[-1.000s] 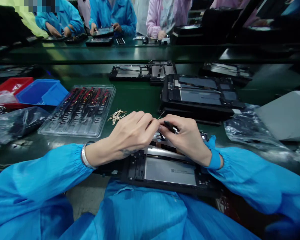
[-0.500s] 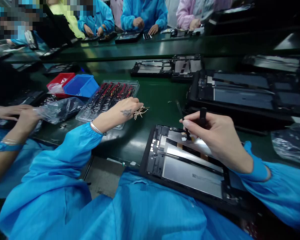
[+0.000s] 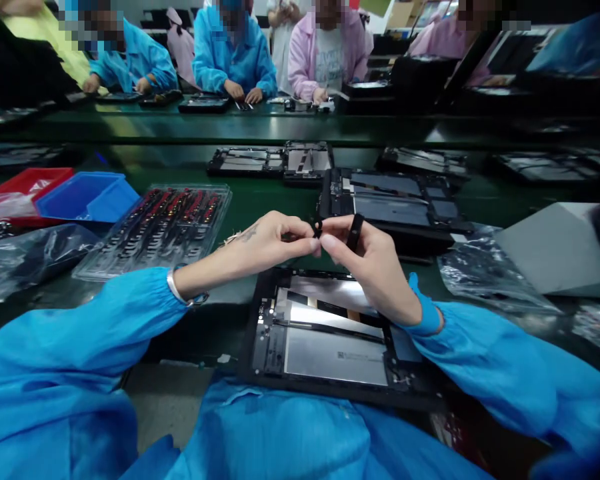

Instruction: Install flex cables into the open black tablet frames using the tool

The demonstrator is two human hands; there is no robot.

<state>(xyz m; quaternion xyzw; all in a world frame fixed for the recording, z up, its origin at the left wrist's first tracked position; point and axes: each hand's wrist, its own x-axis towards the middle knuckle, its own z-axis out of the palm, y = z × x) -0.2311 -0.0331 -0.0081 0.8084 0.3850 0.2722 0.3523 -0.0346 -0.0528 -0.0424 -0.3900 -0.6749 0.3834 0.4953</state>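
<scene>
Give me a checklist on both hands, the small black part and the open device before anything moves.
1. Left hand on the small black part: ok, fingertips pinched at it.
2. Right hand at the same part: ok, fingertips meet the left hand's.
3. Right hand free of anything else: not ok, a black object is tucked in it.
4. Small black part facing the right way: cannot tell, fingers cover most of it.
5. Open device with its inside facing up: ok.
</scene>
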